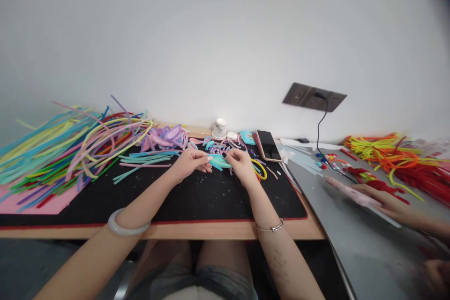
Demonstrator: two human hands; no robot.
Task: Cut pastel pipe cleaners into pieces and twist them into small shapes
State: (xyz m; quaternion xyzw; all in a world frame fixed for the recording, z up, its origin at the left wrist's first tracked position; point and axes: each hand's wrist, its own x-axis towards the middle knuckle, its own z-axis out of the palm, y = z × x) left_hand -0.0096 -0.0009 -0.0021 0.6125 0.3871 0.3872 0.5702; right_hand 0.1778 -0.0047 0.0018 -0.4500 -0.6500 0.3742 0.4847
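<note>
Both my hands meet over the black desk mat (197, 197). My left hand (191, 163) pinches the left end of a bent teal pipe cleaner piece (218, 161). My right hand (242, 165) pinches its right end, fingers curled. Small purple and blue bent pieces (221, 145) lie just behind my hands. A yellow pipe cleaner loop (260, 168) lies beside my right hand.
A big pile of mixed-colour pipe cleaners (63, 145) fills the left, over a pink sheet (31, 201). A phone (268, 145), a small white cup (220, 129) and a wall socket with black cable (314, 97) are behind. Another person's hand (379, 199) works at right near red and orange pipe cleaners (401, 159).
</note>
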